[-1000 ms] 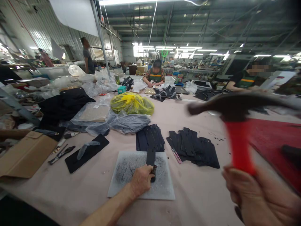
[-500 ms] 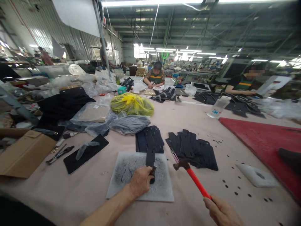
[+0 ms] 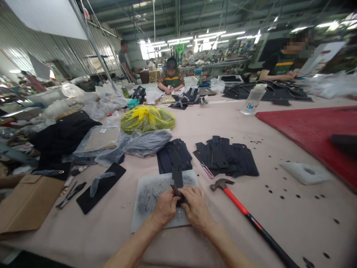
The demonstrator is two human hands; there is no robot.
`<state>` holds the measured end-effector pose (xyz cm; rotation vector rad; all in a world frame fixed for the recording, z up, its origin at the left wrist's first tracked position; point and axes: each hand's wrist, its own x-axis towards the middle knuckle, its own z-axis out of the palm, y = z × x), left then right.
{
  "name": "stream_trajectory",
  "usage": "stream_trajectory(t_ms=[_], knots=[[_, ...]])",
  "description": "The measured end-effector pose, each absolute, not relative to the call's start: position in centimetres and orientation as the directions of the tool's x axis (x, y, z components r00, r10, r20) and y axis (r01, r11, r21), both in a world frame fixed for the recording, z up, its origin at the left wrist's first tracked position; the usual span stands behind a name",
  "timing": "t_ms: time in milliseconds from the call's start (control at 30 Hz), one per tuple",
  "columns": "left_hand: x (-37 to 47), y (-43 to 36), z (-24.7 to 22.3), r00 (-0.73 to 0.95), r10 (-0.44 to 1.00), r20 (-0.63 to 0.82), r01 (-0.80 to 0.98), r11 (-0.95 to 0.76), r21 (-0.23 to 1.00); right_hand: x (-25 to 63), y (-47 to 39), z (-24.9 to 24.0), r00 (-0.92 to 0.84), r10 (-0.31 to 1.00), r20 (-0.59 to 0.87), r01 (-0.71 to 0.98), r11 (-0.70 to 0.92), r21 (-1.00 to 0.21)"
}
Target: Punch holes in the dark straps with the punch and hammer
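My left hand point(image 3: 166, 205) is closed round a dark tool point(image 3: 176, 190) over the pale board point(image 3: 145, 201). Fingers of my right hand point(image 3: 196, 204) are closed at the same tool from the other side. Under and beyond the tool, a dark strip point(image 3: 177, 176) lies on the board. To the right, the hammer point(image 3: 235, 199) with a red and black handle rests on the table. Behind the board are two piles of dark pieces, the left pile point(image 3: 174, 156) and the right pile point(image 3: 227, 156). A pink-handled tool point(image 3: 206, 171) lies by the right pile.
A yellow bag point(image 3: 147, 119) and grey plastic bag point(image 3: 147, 143) lie behind. At left are a cardboard box point(image 3: 30, 204), pliers point(image 3: 71, 195) and a black panel point(image 3: 100, 190). A bottle point(image 3: 253, 99) and red board point(image 3: 312, 130) are at right. Two people sit across the table.
My right hand has let go of the hammer, which now lies on the table, and has moved left to the dark tool beside my left hand. The view has shifted.
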<state>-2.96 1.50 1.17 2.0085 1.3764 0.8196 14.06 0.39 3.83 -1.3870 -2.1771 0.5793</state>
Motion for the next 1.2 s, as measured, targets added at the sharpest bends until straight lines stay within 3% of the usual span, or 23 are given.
stream_trajectory(t_ms=[200,267,433,667,1200], knots=[[-3.5,2.3,2.5,-0.105,0.988,0.113,0.451,-0.054,0.891,14.0,0.3,1.7,-0.289,0.946,0.144,0.722,0.314,-0.617],[-4.2,2.7,2.9,-0.161,0.981,0.107,0.436,-0.027,0.899,14.3,0.4,1.4,-0.298,0.945,0.131,0.711,0.312,-0.631],[-5.6,2.0,2.2,-0.130,0.979,0.160,0.526,-0.068,0.848,14.5,0.6,1.5,-0.317,0.942,0.107,0.702,0.309,-0.642],[-5.4,0.8,0.9,0.075,0.975,0.208,0.539,-0.215,0.814,13.5,0.4,2.4,-0.302,0.943,0.142,0.722,0.323,-0.612],[-5.6,0.8,0.4,0.088,0.979,0.185,0.580,-0.201,0.790,13.3,0.4,0.4,-0.297,0.928,0.226,0.651,0.369,-0.663]])
